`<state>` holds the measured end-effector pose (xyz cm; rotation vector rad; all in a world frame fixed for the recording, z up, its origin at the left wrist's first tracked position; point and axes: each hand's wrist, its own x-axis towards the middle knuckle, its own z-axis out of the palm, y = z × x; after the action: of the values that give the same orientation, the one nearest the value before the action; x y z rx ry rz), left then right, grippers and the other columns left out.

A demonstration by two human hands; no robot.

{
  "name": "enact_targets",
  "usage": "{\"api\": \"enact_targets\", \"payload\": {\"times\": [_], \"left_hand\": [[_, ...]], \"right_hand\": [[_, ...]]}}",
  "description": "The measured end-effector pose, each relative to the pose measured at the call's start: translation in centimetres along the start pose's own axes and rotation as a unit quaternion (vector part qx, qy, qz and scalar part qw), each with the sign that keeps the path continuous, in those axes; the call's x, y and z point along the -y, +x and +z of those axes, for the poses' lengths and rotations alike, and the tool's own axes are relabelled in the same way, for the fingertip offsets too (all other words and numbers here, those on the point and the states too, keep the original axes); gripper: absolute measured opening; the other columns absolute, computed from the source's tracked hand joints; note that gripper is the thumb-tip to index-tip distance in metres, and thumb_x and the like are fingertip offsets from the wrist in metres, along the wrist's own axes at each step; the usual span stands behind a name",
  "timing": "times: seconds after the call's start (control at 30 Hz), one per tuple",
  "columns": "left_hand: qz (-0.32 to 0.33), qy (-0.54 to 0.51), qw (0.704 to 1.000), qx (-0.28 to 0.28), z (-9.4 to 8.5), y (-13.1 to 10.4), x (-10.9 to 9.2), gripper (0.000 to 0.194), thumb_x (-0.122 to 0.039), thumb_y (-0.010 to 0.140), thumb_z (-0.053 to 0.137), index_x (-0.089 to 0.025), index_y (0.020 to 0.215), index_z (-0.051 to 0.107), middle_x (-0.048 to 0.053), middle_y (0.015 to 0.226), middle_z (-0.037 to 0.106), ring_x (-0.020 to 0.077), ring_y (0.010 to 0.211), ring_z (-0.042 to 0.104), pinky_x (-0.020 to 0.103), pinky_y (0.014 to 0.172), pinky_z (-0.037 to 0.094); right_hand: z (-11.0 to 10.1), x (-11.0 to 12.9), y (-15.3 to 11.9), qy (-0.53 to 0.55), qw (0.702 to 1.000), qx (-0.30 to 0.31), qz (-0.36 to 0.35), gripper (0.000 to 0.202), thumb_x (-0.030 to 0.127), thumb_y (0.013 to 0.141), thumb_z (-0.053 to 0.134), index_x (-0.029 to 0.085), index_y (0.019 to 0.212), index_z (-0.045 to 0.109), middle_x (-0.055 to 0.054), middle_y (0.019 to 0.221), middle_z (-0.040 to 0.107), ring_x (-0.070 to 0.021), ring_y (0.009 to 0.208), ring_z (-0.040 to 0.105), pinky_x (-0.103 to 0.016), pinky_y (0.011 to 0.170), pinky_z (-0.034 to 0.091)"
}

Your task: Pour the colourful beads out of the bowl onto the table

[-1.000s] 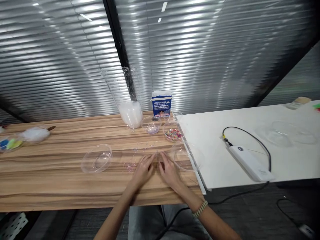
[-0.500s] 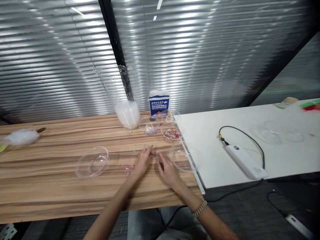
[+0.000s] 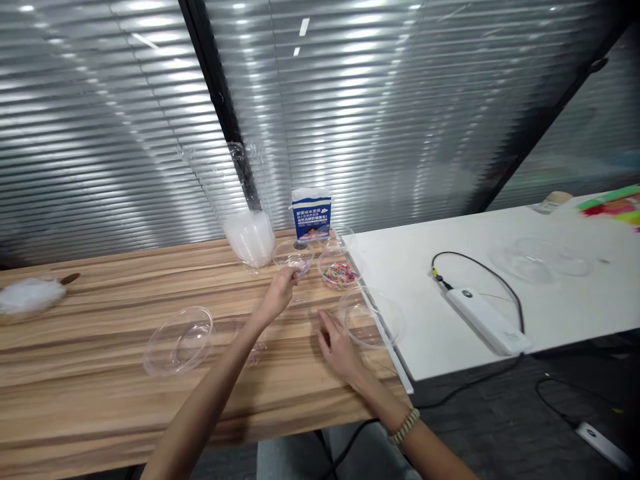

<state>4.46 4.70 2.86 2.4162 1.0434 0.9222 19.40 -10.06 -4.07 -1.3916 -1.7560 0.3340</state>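
Note:
My left hand [image 3: 280, 292] reaches to the near side of a clear plastic bowl [image 3: 277, 252] with lilac pieces in it. Its fingers are curled together there; what they hold, if anything, is hidden. My right hand [image 3: 340, 345] rests low on the wooden table, index finger stretched forward and thumb apart. Just right of it is a clear bowl [image 3: 395, 327] that looks bare inside. Beyond stands a clear bowl of multicoloured beads [image 3: 340, 275]. Some small pinkish transparent pieces [image 3: 256, 353] lie beside my left forearm.
A tilted clear bowl [image 3: 150, 357] lies on the wooden table [image 3: 90, 400] at left, a white bag [image 3: 31, 295] farther left. At the back are a clear bag with white contents [image 3: 250, 239] and a blue packet [image 3: 313, 217]. A power bank [image 3: 485, 320] with cable lies on the white table [image 3: 400, 267].
My left hand has moved forward from beside my right hand to the bowl with lilac pieces. My right hand has stayed nearly in place. The view has shifted slightly.

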Motion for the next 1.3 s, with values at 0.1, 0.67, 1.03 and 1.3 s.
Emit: {"api": "enact_targets", "payload": {"times": [0.1, 0.67, 1.03, 1.3], "left_hand": [[0.004, 0.026, 0.999, -0.04, -1.6, 5.1, 0.8, 0.031, -0.005, 0.081, 0.04, -0.013, 0.103, 0.061, 0.005, 0.083, 0.062, 0.0168, 0.08, 0.058, 0.031, 0.077, 0.048], [0.03, 0.059, 0.991, 0.119, 2.0, -10.5, -1.2, 0.048, -0.026, 0.097, 0.033, -0.014, 0.143, 0.031, 0.015, 0.147, 0.036, 0.0209, 0.137, 0.032, 0.043, 0.111, 0.033], [0.072, 0.129, 0.974, 0.173, 3.9, -8.2, -0.8, 0.046, -0.029, 0.097, 0.031, -0.013, 0.14, 0.039, 0.014, 0.147, 0.035, 0.0193, 0.139, 0.028, 0.042, 0.114, 0.026], [0.033, 0.138, 0.977, 0.158, 3.4, -10.0, -1.0, 0.047, -0.027, 0.096, 0.029, -0.007, 0.137, 0.04, 0.017, 0.146, 0.037, 0.0196, 0.138, 0.029, 0.04, 0.114, 0.028]], "right_hand": [[0.3, -0.1, 0.0, -0.001, 1.0, -0.004, -0.014, 0.049, 0.012, 0.087, 0.038, 0.011, 0.135, 0.045, -0.016, 0.129, 0.056, -0.0235, 0.123, 0.051, -0.046, 0.102, 0.044], [-0.1, 0.8, 0.4, -0.131, 0.983, 0.109, -0.062, 0.057, 0.031, 0.093, 0.042, 0.002, 0.141, 0.035, -0.021, 0.141, 0.042, -0.028, 0.133, 0.039, -0.048, 0.11, 0.033], [0.3, 0.2, -0.2, -0.148, 0.988, 0.042, -0.022, 0.047, 0.02, 0.09, 0.039, 0.002, 0.133, 0.048, -0.022, 0.132, 0.052, -0.0284, 0.129, 0.044, -0.048, 0.107, 0.037], [-0.6, 1.4, 0.1, -0.148, 0.979, 0.099, -0.098, 0.049, 0.028, 0.092, 0.045, 0.014, 0.139, 0.043, -0.012, 0.145, 0.04, -0.0272, 0.139, 0.028, -0.057, 0.112, 0.019]]}}
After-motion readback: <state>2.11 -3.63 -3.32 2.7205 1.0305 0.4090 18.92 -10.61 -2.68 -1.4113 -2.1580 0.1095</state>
